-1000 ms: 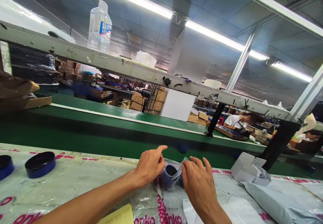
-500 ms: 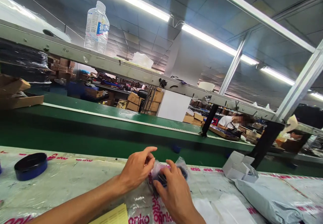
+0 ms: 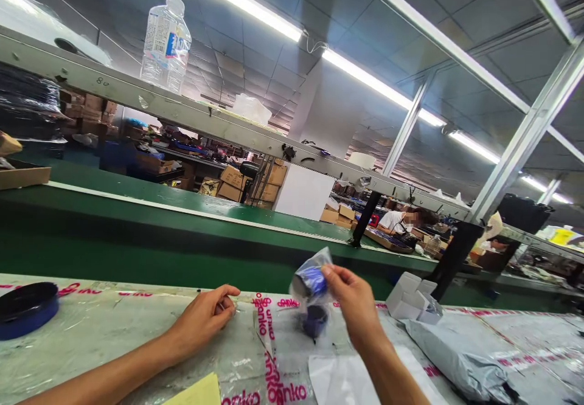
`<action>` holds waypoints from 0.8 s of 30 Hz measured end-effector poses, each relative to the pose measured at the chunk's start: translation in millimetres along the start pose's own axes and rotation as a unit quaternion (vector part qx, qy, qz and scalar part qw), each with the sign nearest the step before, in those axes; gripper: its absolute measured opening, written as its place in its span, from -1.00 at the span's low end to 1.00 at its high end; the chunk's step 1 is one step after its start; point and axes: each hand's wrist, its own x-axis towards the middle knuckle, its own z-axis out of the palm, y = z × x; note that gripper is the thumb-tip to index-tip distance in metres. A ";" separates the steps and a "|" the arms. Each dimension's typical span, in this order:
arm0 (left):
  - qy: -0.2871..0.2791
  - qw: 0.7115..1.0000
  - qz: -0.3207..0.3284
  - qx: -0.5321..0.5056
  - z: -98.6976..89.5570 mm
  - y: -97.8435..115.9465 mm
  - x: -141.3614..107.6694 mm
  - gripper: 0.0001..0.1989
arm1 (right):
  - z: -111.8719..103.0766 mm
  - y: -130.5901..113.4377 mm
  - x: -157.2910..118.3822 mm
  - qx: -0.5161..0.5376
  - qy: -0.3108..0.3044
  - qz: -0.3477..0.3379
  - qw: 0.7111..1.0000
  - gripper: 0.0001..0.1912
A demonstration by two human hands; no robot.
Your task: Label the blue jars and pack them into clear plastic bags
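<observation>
My right hand (image 3: 349,286) pinches the edge of a clear plastic bag (image 3: 323,259) and holds it up above the table. Inside shows a shiny blue round part (image 3: 310,283). Just beneath hangs or stands a second dark blue round part (image 3: 314,321); whether it is in the same bag I cannot tell. My left hand (image 3: 205,317) rests low over the table to the left, its index finger stretched out and the others loosely bent, with nothing seen in it. A larger blue ring-shaped part (image 3: 28,309) lies at the far left.
White paper sheets (image 3: 342,380) and a yellow sheet (image 3: 194,393) lie at the near edge. To the right are an opened white box (image 3: 413,298) and a grey plastic mailer (image 3: 460,356). A green conveyor belt (image 3: 137,241) runs behind; a bottle (image 3: 165,46) stands on the rail above.
My right hand has lifted the bag off the table and moved it up and right. My left hand has drawn away to the left. The view has shifted somewhat.
</observation>
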 end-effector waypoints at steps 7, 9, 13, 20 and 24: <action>-0.070 0.996 -0.024 -0.047 -3.9 -1.1 -2.5 -0.63 | -65.5 38.1 30.0 -0.194 0.134 0.007 0.972 -0.51; -0.116 0.989 -0.030 -0.085 -13.7 5.2 -4.1 -0.61 | -66.1 58.9 27.2 -0.239 0.127 0.010 0.963 -0.55; -0.139 0.982 -0.057 -0.113 -36.7 16.8 -12.9 -0.60 | -58.3 92.9 18.9 -0.289 0.077 0.017 0.954 -0.66; -0.072 0.980 -0.105 -0.150 -44.9 -1.1 -45.9 -0.62 | -46.1 69.3 45.0 -0.326 0.133 -0.026 0.936 -0.49; -0.033 0.978 -0.115 -0.168 -40.5 -9.9 -50.9 -0.58 | -3.6 41.7 77.8 -0.344 0.039 -0.092 0.933 -0.64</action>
